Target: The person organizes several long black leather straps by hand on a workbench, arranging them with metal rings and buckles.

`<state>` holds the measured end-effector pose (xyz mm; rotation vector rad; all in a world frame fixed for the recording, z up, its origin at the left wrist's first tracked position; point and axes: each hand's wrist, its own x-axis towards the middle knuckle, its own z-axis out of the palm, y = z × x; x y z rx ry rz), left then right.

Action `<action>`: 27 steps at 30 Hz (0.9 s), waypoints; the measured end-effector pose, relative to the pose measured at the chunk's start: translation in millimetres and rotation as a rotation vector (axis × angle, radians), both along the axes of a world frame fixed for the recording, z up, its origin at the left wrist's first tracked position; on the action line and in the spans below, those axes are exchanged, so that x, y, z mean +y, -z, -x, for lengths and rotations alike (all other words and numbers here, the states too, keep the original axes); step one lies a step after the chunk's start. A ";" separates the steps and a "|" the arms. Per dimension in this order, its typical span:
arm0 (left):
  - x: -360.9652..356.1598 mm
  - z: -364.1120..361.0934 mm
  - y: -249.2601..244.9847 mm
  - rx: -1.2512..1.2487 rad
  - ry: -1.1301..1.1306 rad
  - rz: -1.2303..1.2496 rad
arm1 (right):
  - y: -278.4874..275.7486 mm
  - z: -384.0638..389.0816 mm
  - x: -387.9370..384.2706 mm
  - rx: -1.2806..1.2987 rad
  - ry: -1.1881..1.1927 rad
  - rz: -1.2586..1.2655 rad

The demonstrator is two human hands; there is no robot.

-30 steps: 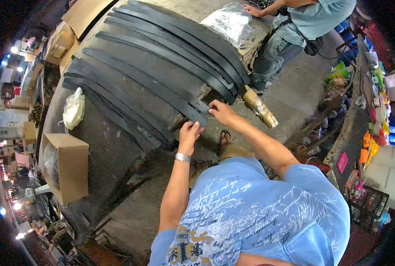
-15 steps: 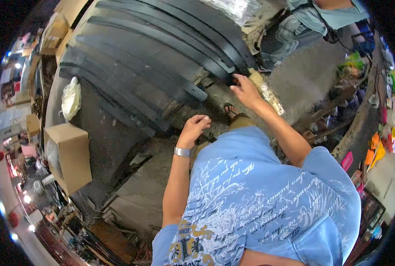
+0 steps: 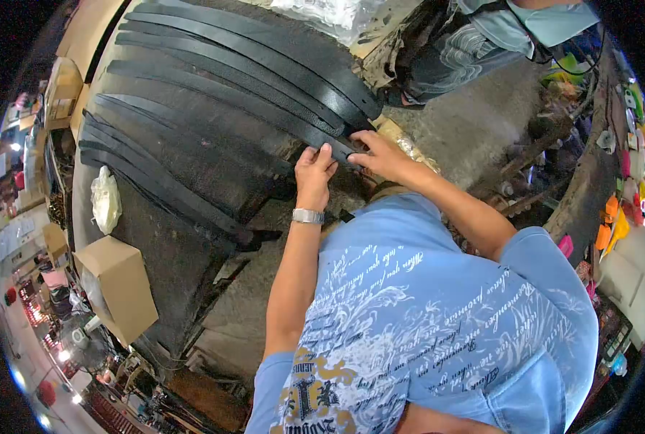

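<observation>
Several long black leather strips (image 3: 257, 77) lie side by side across a dark work table (image 3: 192, 155), their near ends reaching the table edge by me. My left hand (image 3: 314, 175), with a silver watch on the wrist, is closed on one strip (image 3: 293, 124) close to its end, thumb on top. At the tip of that same strip, my right hand (image 3: 384, 157) pinches with thumb and fingers. The undersides of the fingers are hidden. More black strips (image 3: 156, 181) lie in a bunch at the left of the table.
A pale plastic bag (image 3: 106, 201) and an open cardboard box (image 3: 120, 286) stand on the left side. Behind my right hand is a yellowish wrapped bundle (image 3: 407, 143). Clear plastic wrap (image 3: 330, 18) lies at the far edge. Another person's leg (image 3: 460, 58) is at upper right.
Both hands have come together at one strip's end and taken hold of it. My left hand moved up, my right moved left and down. The view has shifted slightly.
</observation>
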<state>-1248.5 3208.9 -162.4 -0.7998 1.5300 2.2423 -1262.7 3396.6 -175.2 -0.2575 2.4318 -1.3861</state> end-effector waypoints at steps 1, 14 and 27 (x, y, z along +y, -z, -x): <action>-0.8 -0.8 -0.5 0.004 -0.004 0.030 | -8.6 2.3 -1.3 -0.091 -0.044 0.002; -16.6 -10.6 1.1 -0.107 -0.045 0.151 | 67.5 14.7 -2.4 -0.196 0.207 0.144; -18.1 -12.8 4.6 0.012 0.023 -0.115 | 28.2 21.3 12.5 -0.490 0.108 0.544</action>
